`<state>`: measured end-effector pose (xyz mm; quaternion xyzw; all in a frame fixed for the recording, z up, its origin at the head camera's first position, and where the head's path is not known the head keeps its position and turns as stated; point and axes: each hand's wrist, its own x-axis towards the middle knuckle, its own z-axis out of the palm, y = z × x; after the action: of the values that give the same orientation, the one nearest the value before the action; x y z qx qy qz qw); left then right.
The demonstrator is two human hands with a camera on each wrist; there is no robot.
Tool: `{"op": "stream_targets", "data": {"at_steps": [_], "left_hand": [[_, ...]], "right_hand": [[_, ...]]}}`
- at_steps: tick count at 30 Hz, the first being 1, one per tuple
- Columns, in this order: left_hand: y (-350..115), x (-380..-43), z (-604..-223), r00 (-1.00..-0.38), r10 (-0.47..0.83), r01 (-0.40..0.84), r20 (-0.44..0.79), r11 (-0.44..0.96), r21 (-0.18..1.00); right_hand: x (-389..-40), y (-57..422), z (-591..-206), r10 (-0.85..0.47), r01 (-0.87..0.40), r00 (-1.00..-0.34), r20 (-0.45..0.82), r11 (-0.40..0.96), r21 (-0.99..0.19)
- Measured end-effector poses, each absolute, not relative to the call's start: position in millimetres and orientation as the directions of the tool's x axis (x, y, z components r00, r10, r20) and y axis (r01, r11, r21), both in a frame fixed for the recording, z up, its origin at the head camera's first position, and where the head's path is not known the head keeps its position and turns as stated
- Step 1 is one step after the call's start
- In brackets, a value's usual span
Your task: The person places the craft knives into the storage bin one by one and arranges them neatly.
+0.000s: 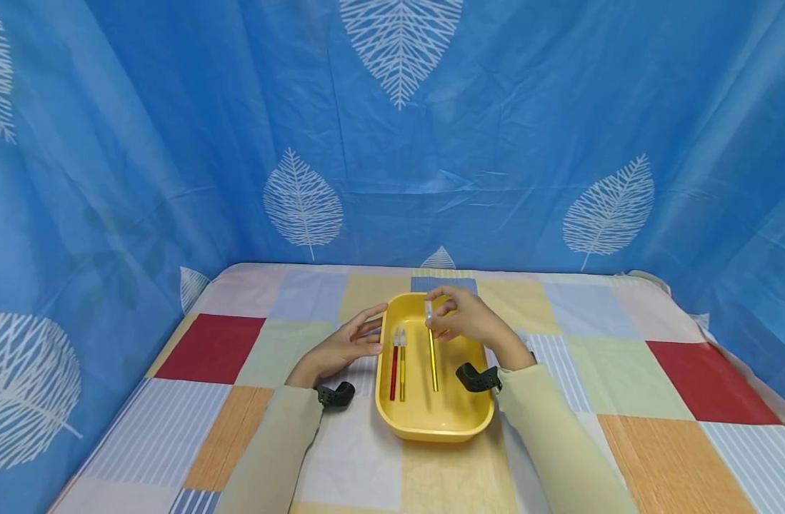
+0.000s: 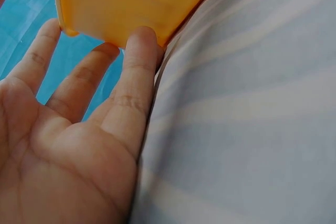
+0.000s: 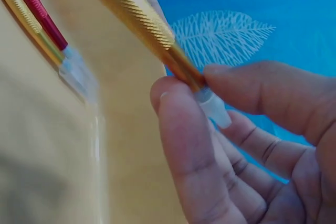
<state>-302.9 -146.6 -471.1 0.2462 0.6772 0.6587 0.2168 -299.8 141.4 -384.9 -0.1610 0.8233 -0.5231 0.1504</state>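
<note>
My right hand pinches a gold craft knife between thumb and fingers, near the end with the clear cap. The knurled handle slants away from my fingertips in the right wrist view. Inside a yellow tray, a red craft knife and another gold craft knife lie side by side along the left, clear caps toward the far end. My left hand is at the tray's left side, its extended fingers touching the outer wall in the left wrist view.
A patchwork-patterned cloth covers the table under the tray. Blue curtains with white leaf prints hang behind the table and at both sides. Each wrist carries a black camera mount.
</note>
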Motion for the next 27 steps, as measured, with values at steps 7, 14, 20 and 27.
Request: {"op": "stream_targets", "data": {"at_steps": [7,14,20,27], "left_hand": [[-146,-303,-472,-0.787,0.616,0.043,0.026,0.013,0.999],[-145,-302,-470,-0.785,0.619,0.037,0.021,0.013,0.999],[-145,-303,-471,-0.786,0.618,0.039,0.021,0.014,0.999],[-145,-303,-470,-0.788,0.616,0.045,0.024,0.02,0.999]], "right_hand": [[-304,130,-391,-0.438,-0.067,-0.889,-0.13,0.407,-0.911],[-308,121,-396,-0.433,-0.023,-0.883,-0.179,0.42,-0.907],[-311,116,-401,-0.435,-0.005,-0.873,-0.222,0.462,-0.887],[-316,107,-404,-0.383,0.028,-0.883,-0.271,0.533,-0.845]]}}
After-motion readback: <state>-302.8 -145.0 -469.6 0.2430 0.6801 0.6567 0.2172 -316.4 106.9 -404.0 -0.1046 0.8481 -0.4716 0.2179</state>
